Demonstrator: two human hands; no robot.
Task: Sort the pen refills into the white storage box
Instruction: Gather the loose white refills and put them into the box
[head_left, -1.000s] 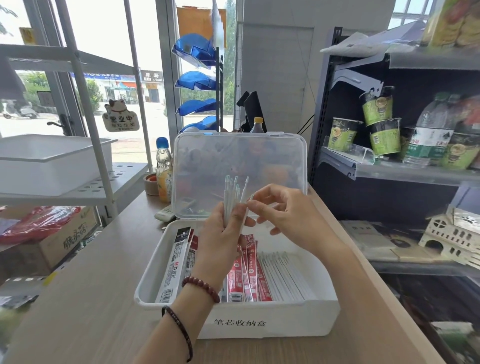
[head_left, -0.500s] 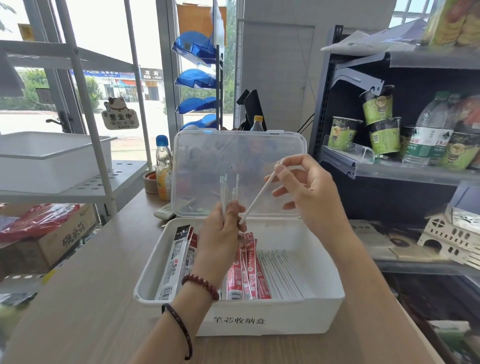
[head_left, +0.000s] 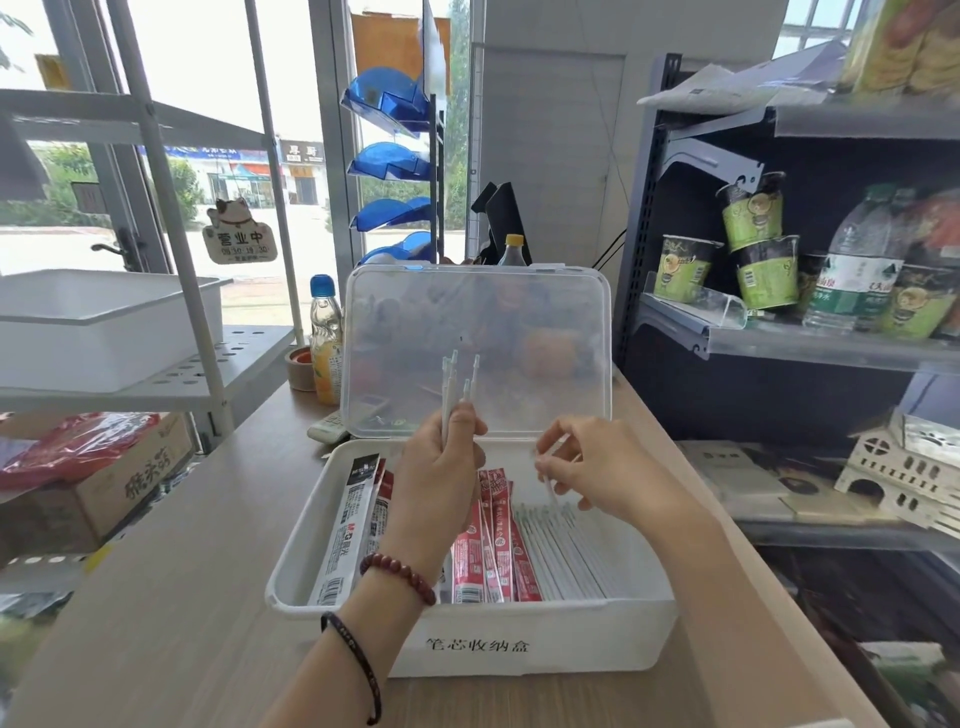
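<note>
Pen refills (head_left: 563, 551), slim white plastic sticks, lie rowed in the rectangular white storage box (head_left: 597, 644) at lower centre; just above, the right hand (head_left: 613, 467) pinches a single refill (head_left: 549, 487), the left hand (head_left: 441, 480) clutches an upright bundle (head_left: 450, 387) before the clear lid (head_left: 545, 312).

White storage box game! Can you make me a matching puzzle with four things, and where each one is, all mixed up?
Things:
1. bundle of white refills
2. red packets
3. clear lid
4. single white refill

Places:
A. standing open behind the white storage box
B. pinched by the right hand
C. lying in the middle of the box
D. gripped upright in the left hand

Pairs: 1-D, 2-C, 3-A, 4-B.
</note>
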